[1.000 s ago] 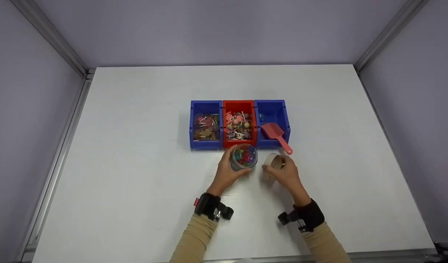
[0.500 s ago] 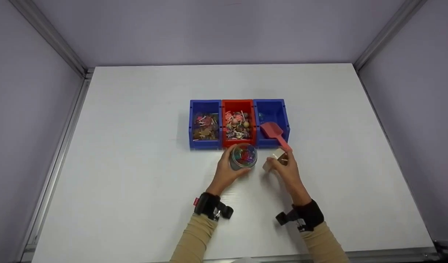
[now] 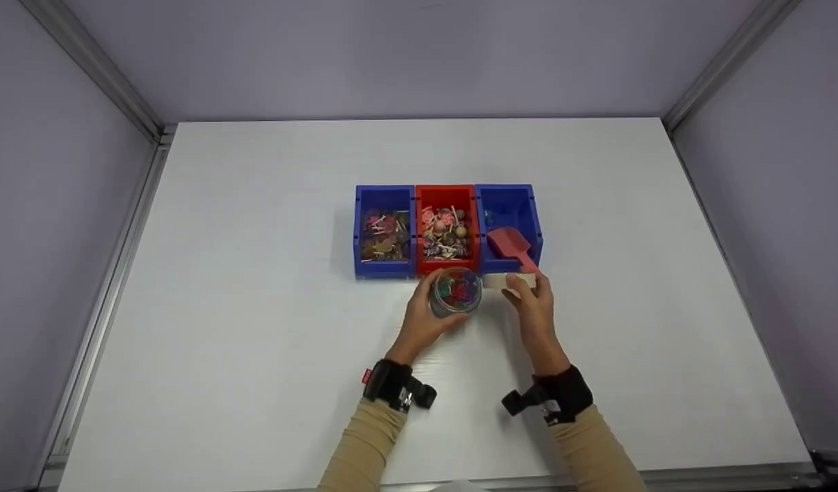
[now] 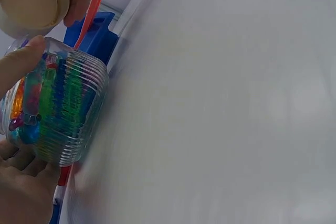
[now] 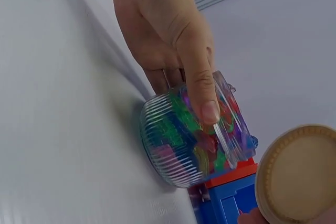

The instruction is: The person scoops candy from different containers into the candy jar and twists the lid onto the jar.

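Observation:
A clear ribbed jar (image 3: 458,292) full of colourful see-through pieces stands on the table in front of the bins. My left hand (image 3: 421,321) grips it, the thumb near its rim in the right wrist view. Close to the jar's right side, my right hand (image 3: 536,316) holds a round cream lid (image 3: 495,281) on edge. The inner face of the lid (image 5: 299,177) shows in the right wrist view, where most of the right hand is out of frame. The lid appears apart from the jar's mouth.
Three joined bins lie behind the hands. The left blue bin (image 3: 385,268) and the middle red bin (image 3: 446,195) hold lollipop-like pieces. The right blue bin (image 3: 506,205) has a few blue pieces and a pink scoop (image 3: 509,242), its handle over the front edge. Walls surround the table (image 3: 255,307).
My right hand has lifted the lid slightly, turned it from facing up to standing on edge, and brought it left toward the jar. The left hand and jar have stayed in place.

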`<state>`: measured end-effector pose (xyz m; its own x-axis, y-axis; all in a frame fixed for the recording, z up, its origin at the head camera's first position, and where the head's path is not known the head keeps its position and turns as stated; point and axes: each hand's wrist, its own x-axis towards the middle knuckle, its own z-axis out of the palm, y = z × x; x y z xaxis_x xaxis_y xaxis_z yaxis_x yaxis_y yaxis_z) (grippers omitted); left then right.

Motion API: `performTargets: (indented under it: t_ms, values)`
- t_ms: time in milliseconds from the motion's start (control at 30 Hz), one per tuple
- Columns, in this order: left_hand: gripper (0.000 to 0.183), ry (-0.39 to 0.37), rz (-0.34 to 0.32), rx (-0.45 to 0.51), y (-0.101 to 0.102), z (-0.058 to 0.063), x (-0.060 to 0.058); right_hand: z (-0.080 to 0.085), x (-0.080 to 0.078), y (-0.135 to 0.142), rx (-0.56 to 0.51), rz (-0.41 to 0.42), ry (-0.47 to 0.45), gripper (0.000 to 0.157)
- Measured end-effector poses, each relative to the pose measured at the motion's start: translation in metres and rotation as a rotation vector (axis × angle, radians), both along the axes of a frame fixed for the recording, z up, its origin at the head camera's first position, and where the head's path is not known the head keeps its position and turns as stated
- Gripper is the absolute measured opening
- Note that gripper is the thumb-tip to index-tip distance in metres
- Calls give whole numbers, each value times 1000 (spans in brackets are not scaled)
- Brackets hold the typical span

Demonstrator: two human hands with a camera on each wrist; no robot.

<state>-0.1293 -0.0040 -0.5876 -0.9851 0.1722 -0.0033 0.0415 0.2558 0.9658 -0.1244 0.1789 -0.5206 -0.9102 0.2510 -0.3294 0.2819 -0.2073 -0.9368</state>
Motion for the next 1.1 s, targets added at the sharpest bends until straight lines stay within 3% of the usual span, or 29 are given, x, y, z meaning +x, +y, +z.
performTargets:
  t_ms: [200,333,633,1100]
  values:
    - [88,4,10,16,0,0,0,-3,-5,-15,-47,-85,22,31]
    - [88,7,17,7,-1,1,-1,-7,-6,-24,-43,-100,36,36]
    - [88,-24,9,11,-1,1,0,-20,0,-37,118,16,88,60]
    - [83,-30,17,15,0,-1,-3,-34,8,-44,428,171,371,79]
